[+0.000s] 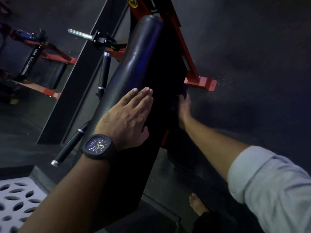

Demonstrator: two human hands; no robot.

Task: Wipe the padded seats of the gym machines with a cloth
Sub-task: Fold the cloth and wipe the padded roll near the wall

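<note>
Obs., head view, dim light.

- Padded seat [143, 64]: long black pad on a red frame [200, 81], running from near the camera up and away. It sits in the centre of the view, between the two arms.
- Left hand [126, 118]: lies flat on the pad's top face with fingers [144, 95] straight and together, holding nothing. Watch [99, 146] on the wrist. Judgement: it braces the pad and steadies the body while the other arm reaches over the far side.
- Right hand [184, 110]: down at the pad's right edge, low against its side. Its fingertips are buried in a dark bunch that I take to be the cloth [182, 93], so the fingers appear closed around it. The cloth is nearly the same tone as the pad, and its outline is uncertain.
- Judgement: the cloth is held bunched so that the hand can press it along the side face and edge. The wipe is in hand on the flank.
- Also present: black grip handles [104, 71] to the left of the pad; dark floor [252, 64]; a bare foot [198, 205] below.
</note>
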